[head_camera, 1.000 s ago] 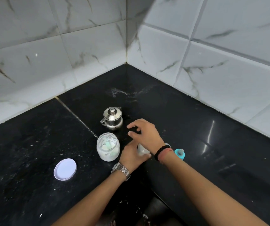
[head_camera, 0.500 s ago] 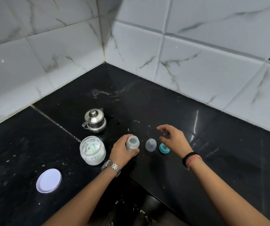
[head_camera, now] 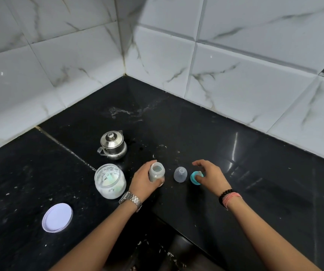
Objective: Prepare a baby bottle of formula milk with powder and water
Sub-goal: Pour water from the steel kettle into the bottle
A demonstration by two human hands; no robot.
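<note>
Left hand: wrapped round the bottle, thumb on the near side, fingers curled behind it; a metal watch sits on the wrist.
Bottle: small, translucent, upright on the black counter, its mouth uncovered; whether anything is inside cannot be told.
Right hand: hovers low over the teal ring, fingers loosely curved and spread, thumb tip at or just above the ring's top; real contact cannot be told, and nothing is clasped. A black bead band and a pink thread band circle the wrist.
Teal ring: lies on the counter just right of the clear cap, partly hidden under the thumb.
Clear cap: a domed, see-through piece standing on the counter between bottle and ring, touching neither.
Powder jar: glass, lidless, white powder inside with something pale green bedded in it; it stands just left of the left hand.
Jar lid: white, round, flat on the counter, well apart from the jar toward the near left.
Steel pot: small, lidded with a knob, spout and handle showing, behind the jar and near the corner.
Counter: black stone with a seam running diagonally, pale specks and smears scattered about.
Walls: white marbled tiles meeting in a corner behind the pot.
</note>
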